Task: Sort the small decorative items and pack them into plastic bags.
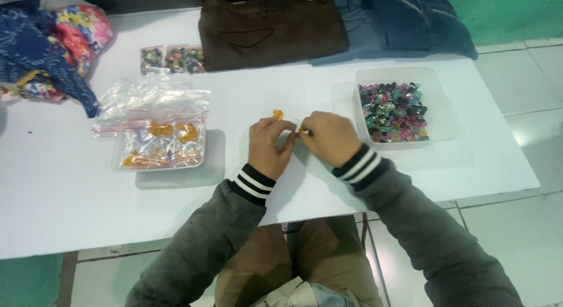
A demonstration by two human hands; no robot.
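Head view of a seated person at a white bench. The left hand and right hand meet near the middle of the bench, fingertips pinched together around a very small orange piece that only just shows between them; whether each hand truly grips it, or one merely steadies the other, cannot be told at this scale. A second small orange bead lies loose on the bench just beyond the left hand, apart from the fingers. To the right of the hands stands a clear plastic tub holding a heap of mixed coloured beads; to the left of the hands sits a shallow clear tray covered by zip bags, some holding orange pieces. Beyond the tray lie three small packets of dark mixed beads, and farther left of these a bundle of patterned cloth. Folded brown trousers and blue jeans rest along the far edge beyond the hands. Likely hazards, as judged from this arrangement: the pinched piece is tiny and smooth, so a slight slackening of the fingertips could let it spring free and roll off the near edge; the loose bead could be swept away by the left wrist or cuff; and the right sleeve, close to the tub, could nudge or tip it.
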